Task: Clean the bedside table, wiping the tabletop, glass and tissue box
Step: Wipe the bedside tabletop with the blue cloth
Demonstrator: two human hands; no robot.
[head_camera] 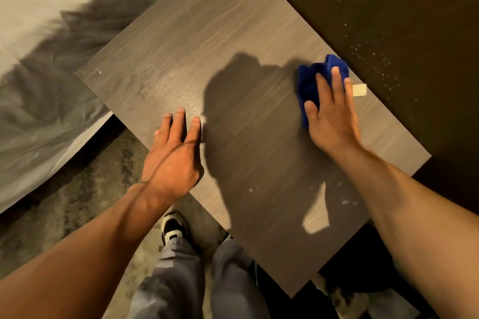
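Pressing the blue cloth point(315, 80) flat under the right hand point(333, 116), fingers spread over it rather than curled, at the far right edge of the table point(207, 33). Resting the left hand point(172, 155) open and empty at the near left edge. Leaving the unwiped stretch running long toward the far left, so likely sweeping leftward next. Seeing no glass or tissue box anywhere.

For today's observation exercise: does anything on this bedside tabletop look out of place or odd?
Yes. A small pale rectangular tag lies at the grey wood-grain tabletop's far edge, beside the blue cloth under the right hand. White crumbs dot the near side.
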